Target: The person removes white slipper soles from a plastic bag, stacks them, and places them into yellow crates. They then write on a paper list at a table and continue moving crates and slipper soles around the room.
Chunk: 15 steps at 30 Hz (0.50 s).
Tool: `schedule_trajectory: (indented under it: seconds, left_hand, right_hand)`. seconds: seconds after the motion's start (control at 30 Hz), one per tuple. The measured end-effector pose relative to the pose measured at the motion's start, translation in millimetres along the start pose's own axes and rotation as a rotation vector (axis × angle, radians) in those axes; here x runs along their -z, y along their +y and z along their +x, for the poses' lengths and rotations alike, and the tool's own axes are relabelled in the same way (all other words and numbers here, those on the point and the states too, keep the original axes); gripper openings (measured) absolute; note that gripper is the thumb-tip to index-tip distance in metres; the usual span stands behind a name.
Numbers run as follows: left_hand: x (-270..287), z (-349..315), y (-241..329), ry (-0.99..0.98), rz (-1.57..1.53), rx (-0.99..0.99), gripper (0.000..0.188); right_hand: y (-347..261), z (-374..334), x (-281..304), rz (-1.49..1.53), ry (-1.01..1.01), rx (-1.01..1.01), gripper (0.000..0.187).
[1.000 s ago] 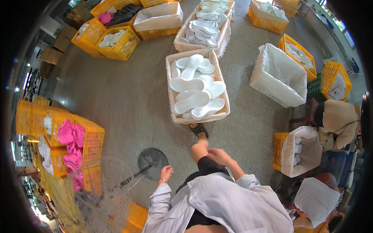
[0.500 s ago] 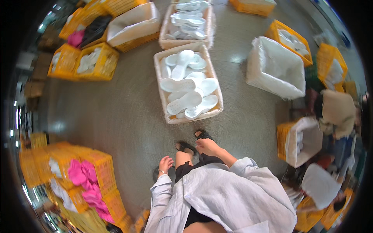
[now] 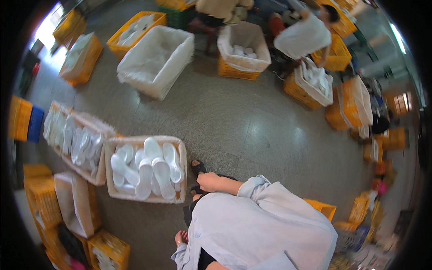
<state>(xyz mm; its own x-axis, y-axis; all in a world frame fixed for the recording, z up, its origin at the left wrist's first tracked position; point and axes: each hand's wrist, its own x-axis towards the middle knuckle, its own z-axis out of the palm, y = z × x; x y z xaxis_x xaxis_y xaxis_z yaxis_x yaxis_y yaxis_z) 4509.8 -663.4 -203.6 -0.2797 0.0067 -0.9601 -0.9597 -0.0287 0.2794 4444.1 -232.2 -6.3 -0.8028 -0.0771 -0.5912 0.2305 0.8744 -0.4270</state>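
My right hand (image 3: pixel 208 181) hangs in front of my body above my sandals, its fingers curled in and nothing showing in it. At my left side, my left hand (image 3: pixel 181 237) hangs low with its fingers loosely bent and apart, holding nothing. Closest to both hands is a lined crate (image 3: pixel 182 180) on the floor to the left. White shoe soles (image 3: pixel 162 179) lie piled in it, some crossing over others. Neither hand touches the crate or the soles.
Behind that crate stands another lined crate (image 3: pixel 102 174) of white soles. Ahead is a large white-lined crate (image 3: pixel 135 81), with a yellow crate (image 3: pixel 113 41) beside it. Seated co-workers (image 3: pixel 303 39) are at the far right, near lined crates (image 3: pixel 238 69). Stacked yellow crates (image 3: pixel 42 193) line the left.
My view and body have turned to the right. The crates of soles have shifted from ahead of me to my left, and the co-workers now appear ahead.
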Motion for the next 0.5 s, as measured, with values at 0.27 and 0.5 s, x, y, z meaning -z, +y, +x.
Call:
schedule_trajectory:
  seconds: [0.27,0.5]
  left_hand:
    - [-78.0,18.8,150.7,-0.174,0.16,-0.064,0.033]
    - [-210.6,1.9,218.3,-0.418,0.458,-0.222,0.035]
  right_hand:
    - [48.5,-8.6,45.4,0.065,0.12,-0.209,0.023]
    - [76.2,-35.5,55.4,0.205,0.233,-0.384,0.023]
